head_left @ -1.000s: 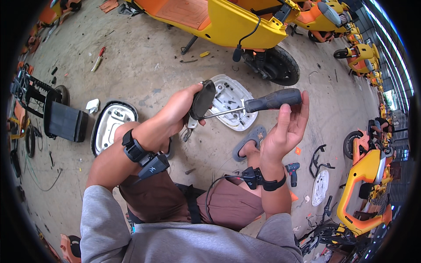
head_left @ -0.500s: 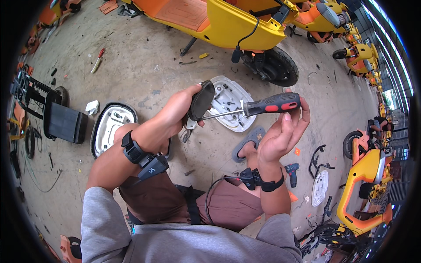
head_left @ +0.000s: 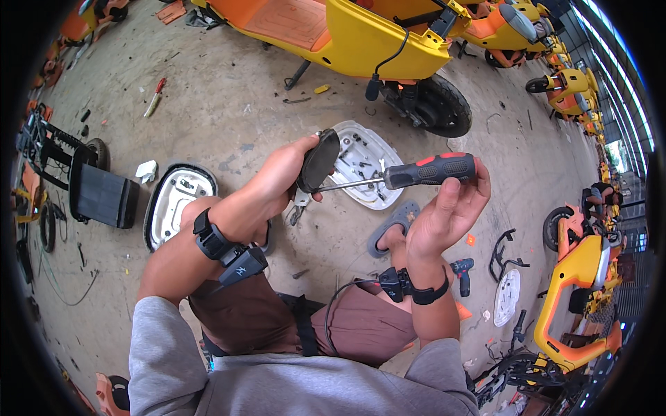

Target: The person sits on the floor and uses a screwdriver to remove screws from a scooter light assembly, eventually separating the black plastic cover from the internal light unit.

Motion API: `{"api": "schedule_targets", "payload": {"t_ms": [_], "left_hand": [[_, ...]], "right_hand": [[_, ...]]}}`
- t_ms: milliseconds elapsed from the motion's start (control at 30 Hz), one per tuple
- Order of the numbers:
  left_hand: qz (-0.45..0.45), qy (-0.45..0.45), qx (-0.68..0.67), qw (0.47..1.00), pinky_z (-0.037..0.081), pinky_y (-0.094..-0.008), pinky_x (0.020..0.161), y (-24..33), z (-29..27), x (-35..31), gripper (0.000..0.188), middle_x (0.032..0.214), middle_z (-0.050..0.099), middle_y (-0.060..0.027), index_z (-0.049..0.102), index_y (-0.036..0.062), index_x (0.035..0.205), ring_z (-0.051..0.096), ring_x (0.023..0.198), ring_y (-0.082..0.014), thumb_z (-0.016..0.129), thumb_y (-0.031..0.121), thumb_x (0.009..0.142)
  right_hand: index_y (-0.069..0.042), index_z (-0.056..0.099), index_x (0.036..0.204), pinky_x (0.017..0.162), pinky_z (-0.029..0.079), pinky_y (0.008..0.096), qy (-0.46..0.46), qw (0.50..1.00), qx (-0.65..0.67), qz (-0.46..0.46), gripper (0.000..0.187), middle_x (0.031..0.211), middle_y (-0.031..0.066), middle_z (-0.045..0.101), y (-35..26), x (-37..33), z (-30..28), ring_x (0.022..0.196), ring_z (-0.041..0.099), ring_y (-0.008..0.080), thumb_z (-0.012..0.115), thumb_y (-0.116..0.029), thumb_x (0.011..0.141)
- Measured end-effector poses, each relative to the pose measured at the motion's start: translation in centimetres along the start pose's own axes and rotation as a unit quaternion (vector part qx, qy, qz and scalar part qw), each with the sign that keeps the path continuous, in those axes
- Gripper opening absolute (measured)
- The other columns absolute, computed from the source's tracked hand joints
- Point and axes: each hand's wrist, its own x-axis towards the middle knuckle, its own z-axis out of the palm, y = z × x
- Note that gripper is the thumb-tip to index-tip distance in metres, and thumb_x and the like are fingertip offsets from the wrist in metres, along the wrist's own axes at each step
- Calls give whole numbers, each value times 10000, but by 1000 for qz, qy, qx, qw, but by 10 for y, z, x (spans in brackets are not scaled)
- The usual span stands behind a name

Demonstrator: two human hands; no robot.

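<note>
My left hand [head_left: 277, 170] is closed around a dark, oval, shallow part [head_left: 321, 161], held tilted with its broad face toward the right. A screwdriver [head_left: 430, 171] with a black and red handle lies nearly level, its shank meeting the lower edge of that part; the tip's exact seat is hidden. My right hand [head_left: 444, 218] grips the handle's end between thumb and fingertips. Beyond the screwdriver, a white tray-like cover [head_left: 374, 194] on the floor holds several small screws and dark bits. A small light-coloured piece [head_left: 302, 197] shows just under my left hand, partly hidden.
A white shell with a black rim [head_left: 182, 208] lies left of my knee. A yellow scooter [head_left: 388, 55] stands ahead. A cordless drill [head_left: 463, 274], black bracket [head_left: 501, 256] and white panel [head_left: 507, 298] lie to the right. Another screwdriver [head_left: 155, 97] lies far left.
The screwdriver's handle has turned about its axis, its red patches shifting toward the upper side. My right thumb and fingers have shifted slightly on it. My left hand stays almost still.
</note>
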Motion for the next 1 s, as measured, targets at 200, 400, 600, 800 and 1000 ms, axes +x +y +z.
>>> {"api": "schedule_targets", "payload": {"t_ms": [200, 400, 600, 800, 1000], "left_hand": [[-5, 3, 5, 1000, 521, -311, 509, -1, -2, 1, 405, 918, 672, -136, 560, -21, 1156, 624, 696, -178, 365, 313, 1037], [-7, 5, 5, 1000, 523, -313, 501, -1, 0, 1, 403, 905, 656, -122, 564, -14, 1149, 616, 695, -172, 372, 320, 1030], [-10, -3, 7, 1000, 521, -309, 501, -2, -2, 2, 409, 913, 668, -140, 550, -26, 1166, 628, 680, -187, 369, 317, 1036], [-6, 7, 6, 1000, 522, -310, 503, -4, -1, 3, 405, 928, 668, -142, 552, -20, 1172, 631, 686, -188, 373, 317, 1036], [-10, 2, 11, 1000, 531, -314, 495, -3, -2, 2, 407, 909, 633, -96, 582, 4, 1149, 601, 700, -153, 402, 343, 1013]], "right_hand": [[56, 399, 1393, 961, 405, 292, 26, 997, 66, 42, 487, 1206, 123, 540, -6, 7, 7, 1076, 516, 154, 533, -99, 952], [58, 388, 1412, 990, 422, 324, 11, 999, -41, 32, 472, 1290, 191, 528, -2, 1, 1, 1108, 540, 183, 467, -92, 971], [37, 339, 1443, 947, 433, 296, 25, 995, 86, 43, 505, 1271, 175, 538, -4, 5, 9, 1049, 557, 164, 489, -78, 974], [38, 318, 1447, 1019, 401, 333, -19, 999, -36, 30, 503, 1357, 264, 487, 0, 0, 1, 1174, 527, 208, 441, -70, 971], [34, 330, 1441, 1003, 401, 320, 12, 997, 58, 47, 518, 1316, 216, 514, 1, 4, 4, 1168, 511, 187, 482, -43, 952]]}}
